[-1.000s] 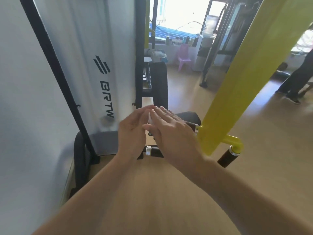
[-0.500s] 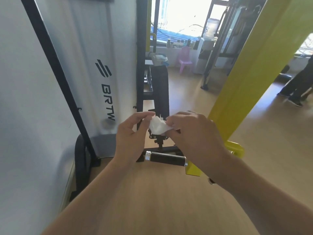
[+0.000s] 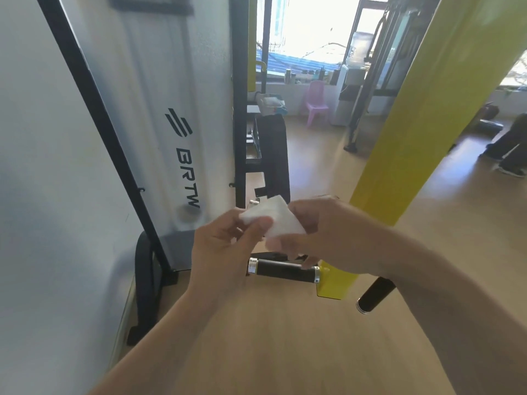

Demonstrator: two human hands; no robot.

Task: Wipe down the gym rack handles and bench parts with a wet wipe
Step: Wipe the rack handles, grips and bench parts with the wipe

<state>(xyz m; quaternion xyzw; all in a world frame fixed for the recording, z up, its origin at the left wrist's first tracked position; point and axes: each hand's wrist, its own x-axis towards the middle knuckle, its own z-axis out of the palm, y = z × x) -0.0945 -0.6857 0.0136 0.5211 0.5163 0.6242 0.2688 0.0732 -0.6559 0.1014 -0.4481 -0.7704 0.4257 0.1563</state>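
Holding the white wet wipe (image 3: 275,220) between them, both hands sit just above the black handle (image 3: 282,269) that sticks out leftward from the foot of the yellow rack post (image 3: 410,143). The left hand (image 3: 225,246) pinches the wipe's near-left corner with curled thumb and fingers; the right hand (image 3: 328,235) has its fingers curled round the wipe's right side, part of the wipe hidden behind them. The wipe looks folded or bunched, not yet touching any handle.

The step in hand seems to be readying the wipe. To do it well, spreading it flat across one palm would give more wet surface, then wrapping it round the handle and sliding from the chrome end cap (image 3: 252,265) toward the post, twisting as it goes, should cover the whole grip.

A second black handle (image 3: 375,295) angles down on the right of the post, partly behind the right forearm, and would need its own pass. On the left stands a white panel marked BRTW (image 3: 186,178) in a black frame, close beside the work. Far off are a pink chair (image 3: 315,105), a water dispenser (image 3: 349,89) and a person's legs (image 3: 510,149) at the right edge, all well apart. The post itself crowds the right hand's reach.
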